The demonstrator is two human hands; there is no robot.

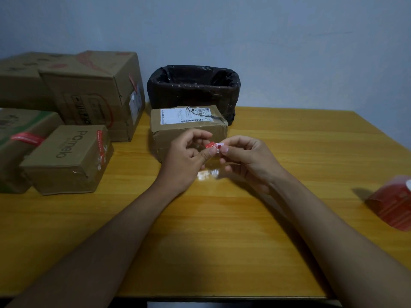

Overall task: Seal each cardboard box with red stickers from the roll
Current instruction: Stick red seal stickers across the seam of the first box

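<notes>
A small red sticker (212,145) is held between both hands above the table. My left hand (185,158) pinches its left end with thumb and fingers. My right hand (242,157) pinches its right end, where a bit of white backing shows. Just behind the hands sits a brown cardboard box (189,127) with a white shipping label on top. The red sticker roll (392,203) lies at the table's right edge, partly cut off by the frame.
Several cardboard boxes stand at the left, some with red stickers, the nearest one (69,158) printed "Pomelo". A bin lined with a black bag (193,90) stands behind the labelled box. The wooden table (222,230) stretches toward me.
</notes>
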